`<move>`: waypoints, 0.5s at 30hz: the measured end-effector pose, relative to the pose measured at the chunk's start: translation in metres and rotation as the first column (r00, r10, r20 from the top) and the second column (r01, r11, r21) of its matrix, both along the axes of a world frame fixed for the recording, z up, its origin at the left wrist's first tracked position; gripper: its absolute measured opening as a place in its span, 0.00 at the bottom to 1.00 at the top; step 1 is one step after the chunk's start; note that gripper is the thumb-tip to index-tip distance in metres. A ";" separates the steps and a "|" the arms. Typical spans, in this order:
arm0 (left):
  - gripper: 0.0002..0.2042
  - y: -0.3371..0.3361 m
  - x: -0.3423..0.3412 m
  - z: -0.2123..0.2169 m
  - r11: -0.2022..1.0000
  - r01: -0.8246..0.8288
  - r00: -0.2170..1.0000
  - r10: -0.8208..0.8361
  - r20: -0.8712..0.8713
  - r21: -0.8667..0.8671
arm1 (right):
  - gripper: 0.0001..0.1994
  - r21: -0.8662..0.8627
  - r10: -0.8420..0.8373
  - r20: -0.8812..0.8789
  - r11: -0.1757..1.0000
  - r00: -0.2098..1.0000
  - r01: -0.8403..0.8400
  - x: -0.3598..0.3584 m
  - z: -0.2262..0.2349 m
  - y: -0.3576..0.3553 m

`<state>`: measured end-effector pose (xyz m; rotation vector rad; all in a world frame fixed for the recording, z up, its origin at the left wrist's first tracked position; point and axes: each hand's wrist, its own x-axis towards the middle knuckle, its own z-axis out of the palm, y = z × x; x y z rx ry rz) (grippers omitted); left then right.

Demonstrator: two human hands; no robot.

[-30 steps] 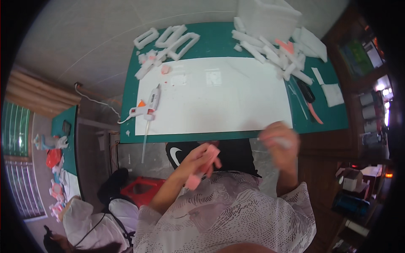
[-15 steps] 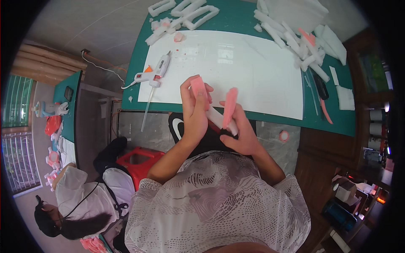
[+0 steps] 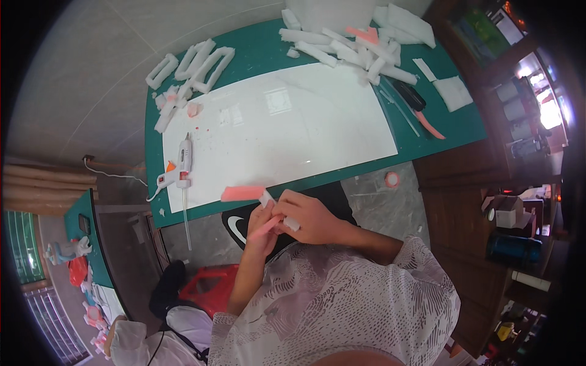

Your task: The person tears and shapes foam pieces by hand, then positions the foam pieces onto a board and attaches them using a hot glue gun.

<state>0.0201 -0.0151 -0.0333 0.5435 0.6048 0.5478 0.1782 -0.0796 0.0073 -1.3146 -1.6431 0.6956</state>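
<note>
Both hands meet just below the near edge of the table (image 3: 256, 55), over the person's lap. Left hand (image 3: 261, 229) is curled around a thin pink strip (image 3: 266, 227) that runs slantwise between its fingers, and its fingertips also touch the end of a flat pink foam piece (image 3: 243, 193) that sticks out to the left, lying level over the table edge. Right hand (image 3: 308, 216) is closed over a small white foam bit (image 3: 291, 224), its fingers pressed against those of the left hand; another white scrap shows at its fingertips beside the pink piece.

Just beyond the hands a large white sheet (image 3: 293, 131) lies on the green table. On the sheet's left edge rests a white glue gun (image 3: 180, 166) with an orange trigger, its cord trailing off the table to the left. Farther left and back lie white foam frames (image 3: 195, 61) and small offcuts. At the far right corner sits a heap of white foam strips (image 3: 348, 52) with one pink piece among them, and beside it dark-handled tools (image 3: 410, 100). A small pink ring (image 3: 391, 179) lies on the floor, right of the hands.
</note>
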 end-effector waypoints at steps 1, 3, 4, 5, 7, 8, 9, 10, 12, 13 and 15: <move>0.13 -0.002 0.004 0.000 0.992 -0.068 0.995 0.076 -0.071 0.103 | 0.11 -0.012 -0.014 0.018 1.000 1.000 0.014 -0.003 0.005 -0.001; 0.13 -0.002 0.007 -0.005 0.976 -0.064 0.988 0.091 -0.124 0.209 | 0.11 0.076 -0.036 0.074 0.997 0.997 0.031 -0.004 -0.001 -0.003; 0.13 0.000 0.007 -0.005 0.951 -0.029 0.979 0.089 -0.181 0.309 | 0.11 0.167 -0.088 0.121 0.984 0.989 0.068 -0.004 -0.006 -0.002; 0.12 -0.002 0.010 -0.002 0.968 -0.085 0.983 0.120 -0.139 0.238 | 0.13 0.233 -0.105 0.171 0.970 0.980 0.063 -0.003 -0.012 -0.002; 0.12 -0.002 0.005 0.005 0.961 -0.102 0.979 0.143 -0.148 0.257 | 0.14 0.271 -0.040 0.216 0.962 0.976 -0.020 0.002 -0.012 0.001; 0.12 -0.005 0.006 0.010 0.950 -0.125 0.972 0.175 -0.156 0.287 | 0.14 0.295 -0.014 0.270 0.953 0.963 -0.069 0.003 -0.009 0.003; 0.12 -0.009 0.008 0.017 0.943 -0.166 0.961 0.220 -0.166 0.288 | 0.14 0.345 -0.024 0.267 0.936 0.963 -0.073 0.002 -0.004 0.003; 0.12 -0.009 0.009 0.020 0.938 -0.180 0.957 0.236 -0.167 0.296 | 0.14 0.352 -0.011 0.264 0.932 0.965 -0.086 0.003 0.000 0.005; 0.12 -0.009 0.014 0.025 0.944 -0.210 0.958 0.250 -0.139 0.253 | 0.13 0.352 -0.013 0.260 0.932 0.966 -0.082 0.005 0.005 0.006; 0.12 -0.009 0.016 0.029 0.944 -0.213 0.961 0.249 -0.123 0.253 | 0.13 0.356 -0.021 0.262 0.932 0.965 -0.077 0.005 0.007 0.006; 0.12 -0.011 0.016 0.029 0.931 -0.229 0.952 0.275 -0.133 0.284 | 0.13 0.382 -0.011 0.224 0.921 0.974 -0.078 0.008 0.012 0.005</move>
